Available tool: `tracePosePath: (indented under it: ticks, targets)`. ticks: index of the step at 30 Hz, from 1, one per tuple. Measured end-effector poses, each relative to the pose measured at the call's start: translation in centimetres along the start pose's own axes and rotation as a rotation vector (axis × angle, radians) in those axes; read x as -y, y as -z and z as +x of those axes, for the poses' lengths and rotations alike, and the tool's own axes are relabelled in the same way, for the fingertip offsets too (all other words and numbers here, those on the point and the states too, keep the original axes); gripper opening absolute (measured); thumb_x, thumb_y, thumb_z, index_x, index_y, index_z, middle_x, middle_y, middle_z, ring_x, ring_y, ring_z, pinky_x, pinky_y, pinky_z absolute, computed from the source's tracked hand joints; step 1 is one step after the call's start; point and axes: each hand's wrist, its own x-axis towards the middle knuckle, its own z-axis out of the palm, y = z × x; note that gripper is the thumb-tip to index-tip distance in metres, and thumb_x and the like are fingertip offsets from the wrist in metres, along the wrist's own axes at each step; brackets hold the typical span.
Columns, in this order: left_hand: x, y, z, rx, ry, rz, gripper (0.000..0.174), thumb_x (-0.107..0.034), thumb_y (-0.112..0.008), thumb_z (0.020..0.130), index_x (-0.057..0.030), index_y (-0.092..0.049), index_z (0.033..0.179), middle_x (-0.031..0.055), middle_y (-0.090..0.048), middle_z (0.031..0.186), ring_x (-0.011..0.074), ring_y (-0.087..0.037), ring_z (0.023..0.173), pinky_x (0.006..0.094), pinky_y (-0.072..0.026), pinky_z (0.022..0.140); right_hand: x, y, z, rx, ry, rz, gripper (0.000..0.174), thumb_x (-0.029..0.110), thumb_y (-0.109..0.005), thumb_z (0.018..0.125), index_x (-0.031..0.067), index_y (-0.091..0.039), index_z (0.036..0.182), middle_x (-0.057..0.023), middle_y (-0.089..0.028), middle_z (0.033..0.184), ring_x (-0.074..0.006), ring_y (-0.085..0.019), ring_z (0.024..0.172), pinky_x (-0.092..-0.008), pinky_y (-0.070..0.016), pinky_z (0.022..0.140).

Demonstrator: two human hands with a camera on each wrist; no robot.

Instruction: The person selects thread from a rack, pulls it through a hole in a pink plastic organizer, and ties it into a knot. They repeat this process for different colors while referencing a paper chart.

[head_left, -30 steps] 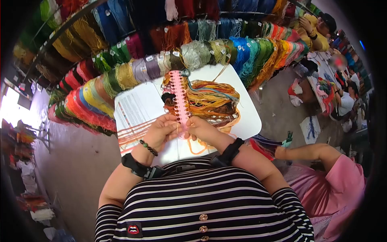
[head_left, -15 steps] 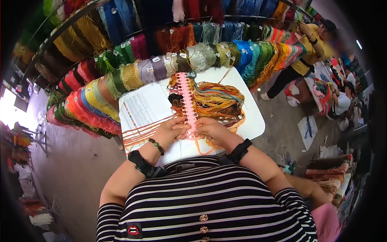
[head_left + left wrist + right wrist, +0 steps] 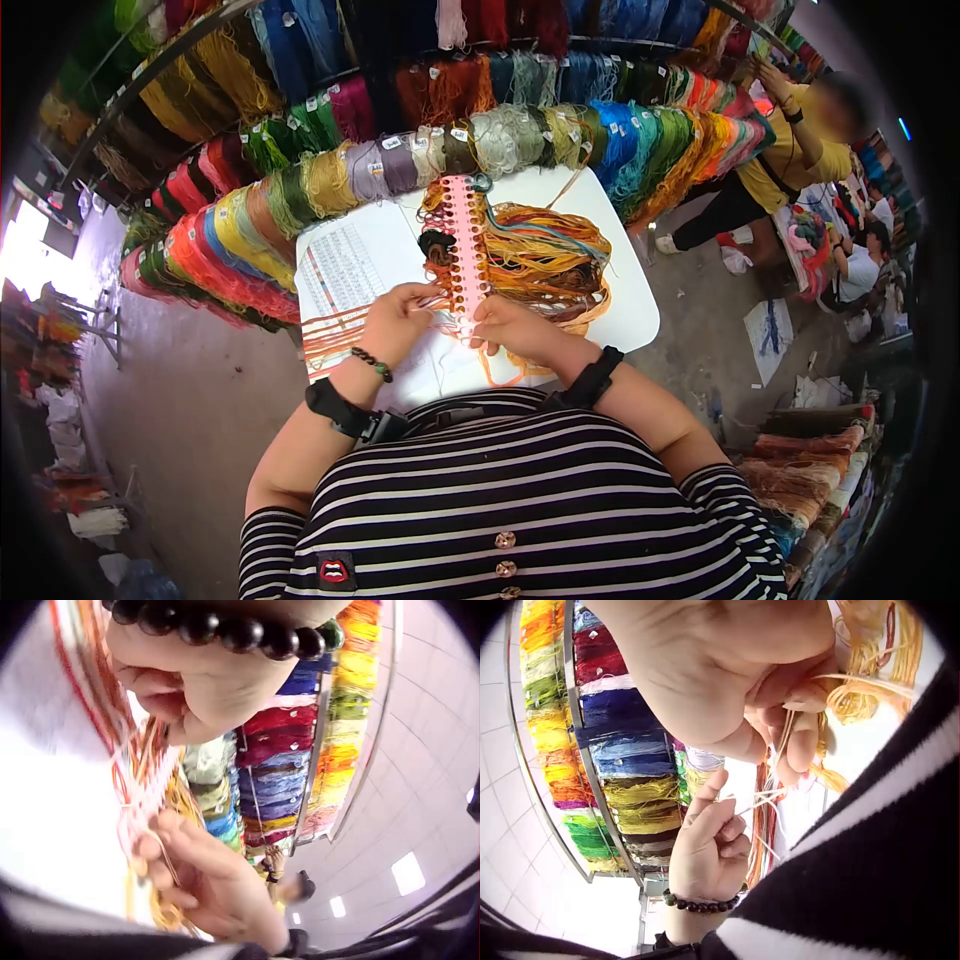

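A pink thread holder strip [image 3: 465, 240] with holes along both edges lies on the white board, skeins knotted through it. To its right spreads a bundle of orange, yellow and brown embroidery thread [image 3: 550, 250]. My right hand [image 3: 515, 325] is at the strip's near end, pinching pale thread [image 3: 787, 727] between thumb and fingers. Just left of the strip, my left hand [image 3: 398, 318] has curled fingers holding a pale strand [image 3: 761, 801]. Salmon and red threads [image 3: 335, 335] run out leftward beneath the left hand. My left palm hides its own fingertips in the left wrist view.
A printed chart sheet [image 3: 340, 265] lies on the left of the white board [image 3: 635, 300]. Behind the board, rails hold many coloured, tagged skeins [image 3: 370, 170]. A person in yellow [image 3: 800, 160] stands at the far right. Stacked skeins [image 3: 810, 460] sit at lower right.
My left hand has drawn leftward from the strip's near end, while my right hand stays there. The head view has shifted slightly, and the person in pink has left it at right.
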Motion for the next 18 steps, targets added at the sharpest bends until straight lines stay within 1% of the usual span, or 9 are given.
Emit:
tracePosePath:
  ticks: [5, 7, 10, 11, 12, 13, 14, 17, 18]
  targets:
    - [-1.4, 4.2, -2.5, -0.026, 0.229, -0.498, 0.024, -0.017, -0.052, 0.096, -0.0002, -0.061, 0.112, 0.0026, -0.065, 0.082, 0.0087, -0.060, 0.071, 0.0199, -0.0444, 0.059, -0.1, 0.3, 0.3, 0.023, 0.013, -0.066, 0.027, 0.012, -0.056, 0.090, -0.0028, -0.045, 0.109, -0.0158, -0.068, 0.089, -0.0135, -0.058, 0.063, -0.0255, -0.0479, 0.059]
    - [-1.0, 6.7, -3.2, -0.075, 0.144, -0.637, 0.028, -0.021, -0.050, 0.097, 0.0005, -0.057, 0.113, 0.0010, -0.063, 0.080, 0.0090, -0.060, 0.069, 0.0173, -0.0436, 0.056, -0.3, 0.4, 0.4, 0.026, 0.008, -0.051, 0.028, 0.011, -0.055, 0.089, -0.0033, -0.045, 0.110, -0.0161, -0.068, 0.090, -0.0140, -0.058, 0.063, -0.0257, -0.0483, 0.059]
    - [-0.2, 11.9, -3.5, -0.292, -0.001, -0.756, 0.026, -0.018, -0.052, 0.097, 0.0025, -0.054, 0.112, 0.0019, -0.061, 0.081, 0.0092, -0.058, 0.071, 0.0171, -0.0443, 0.057, -0.7, 0.6, 0.6, 0.038, 0.019, -0.023, 0.027, 0.010, -0.055, 0.088, -0.0038, -0.045, 0.109, -0.0162, -0.068, 0.090, -0.0146, -0.060, 0.063, -0.0259, -0.0487, 0.059]
    - [0.6, 13.9, -3.4, -0.310, -0.086, -0.864, 0.026, -0.013, -0.050, 0.096, 0.0048, -0.053, 0.115, 0.0048, -0.062, 0.084, 0.0108, -0.058, 0.070, 0.0205, -0.0471, 0.060, -0.6, 0.6, 0.5, 0.036, 0.016, -0.035, 0.028, 0.010, -0.055, 0.087, -0.0040, -0.045, 0.109, -0.0162, -0.068, 0.090, -0.0149, -0.060, 0.063, -0.0259, -0.0488, 0.059]
    - [0.8, 16.2, -3.6, -0.271, -0.156, -0.902, 0.027, -0.013, -0.051, 0.096, 0.0048, -0.053, 0.115, 0.0057, -0.063, 0.089, 0.0119, -0.061, 0.076, 0.0218, -0.0504, 0.066, -0.4, 0.6, 0.5, 0.036, 0.014, -0.049, 0.028, 0.010, -0.055, 0.087, -0.0043, -0.045, 0.110, -0.0162, -0.068, 0.090, -0.0152, -0.061, 0.063, -0.0260, -0.0489, 0.059]
    - [0.6, 17.6, -3.2, -0.525, -0.173, -0.961, 0.028, -0.013, -0.053, 0.095, 0.0041, -0.052, 0.117, 0.0071, -0.064, 0.095, 0.0134, -0.064, 0.086, 0.0231, -0.0521, 0.075, -0.3, 0.6, 0.5, 0.036, 0.012, -0.065, 0.029, 0.010, -0.054, 0.087, -0.0046, -0.045, 0.110, -0.0163, -0.068, 0.090, -0.0154, -0.061, 0.064, -0.0260, -0.0490, 0.059]
    - [-0.2, 19.2, -3.5, -0.643, -0.235, -0.955, 0.030, -0.011, -0.056, 0.092, 0.0033, -0.052, 0.119, 0.0075, -0.063, 0.102, 0.0158, -0.063, 0.096, 0.0250, -0.0525, 0.081, -0.3, 0.6, 0.5, 0.035, 0.013, -0.062, 0.029, 0.010, -0.054, 0.087, -0.0048, -0.045, 0.111, -0.0163, -0.068, 0.090, -0.0155, -0.061, 0.064, -0.0260, -0.0490, 0.059]
    - [0.6, 21.0, -3.0, -1.076, -0.242, -0.401, 0.037, -0.004, -0.062, 0.086, -0.0006, -0.053, 0.121, 0.0071, -0.059, 0.117, 0.0152, -0.062, 0.092, 0.0273, -0.0511, 0.076, 0.0, 0.5, 0.4, 0.036, 0.012, -0.070, 0.030, 0.009, -0.054, 0.087, -0.0055, -0.046, 0.111, -0.0163, -0.068, 0.090, -0.0155, -0.061, 0.064, -0.0262, -0.0492, 0.059]
    - [1.0, 20.4, -2.9, -0.942, -0.168, -0.223, 0.037, -0.004, -0.062, 0.085, -0.0014, -0.054, 0.121, 0.0070, -0.061, 0.114, 0.0147, -0.062, 0.088, 0.0273, -0.0508, 0.074, 0.3, 0.5, 0.3, 0.039, 0.012, -0.085, 0.030, 0.009, -0.055, 0.087, -0.0057, -0.046, 0.111, -0.0163, -0.068, 0.090, -0.0155, -0.061, 0.064, -0.0263, -0.0494, 0.059]
